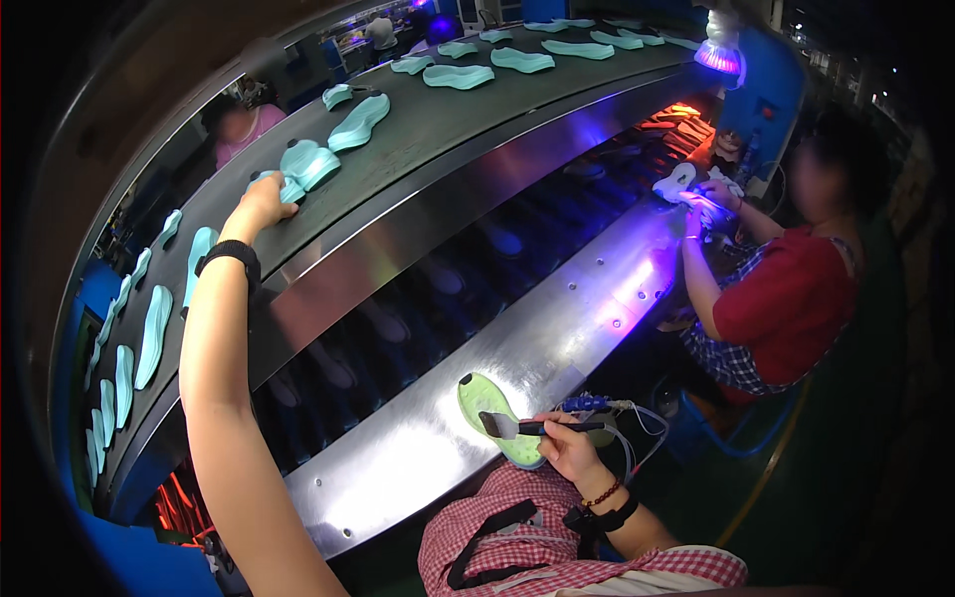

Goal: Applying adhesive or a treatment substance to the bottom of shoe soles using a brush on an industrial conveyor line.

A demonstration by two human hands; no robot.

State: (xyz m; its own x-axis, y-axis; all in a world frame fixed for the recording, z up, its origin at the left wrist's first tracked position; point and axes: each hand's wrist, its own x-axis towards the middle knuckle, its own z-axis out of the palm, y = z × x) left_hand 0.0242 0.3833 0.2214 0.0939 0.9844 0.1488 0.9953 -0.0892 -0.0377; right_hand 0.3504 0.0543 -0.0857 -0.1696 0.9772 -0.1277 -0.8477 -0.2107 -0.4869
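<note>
Green sole (477, 396) first, in the head view: it lies by the near edge of the metal ledge (597, 298), broad face up. The right hand (567, 453) grasps a brush (505, 427) by its handle, bristles at the sole's middle. With the left hand (265, 204) away, light, even strokes out to the rim are probably best, lest the sole slide. That hand appears clasped round a teal sole (292, 189) inside the belt's (438, 114) near edge; a side grip should avoid smearing its face.
</note>
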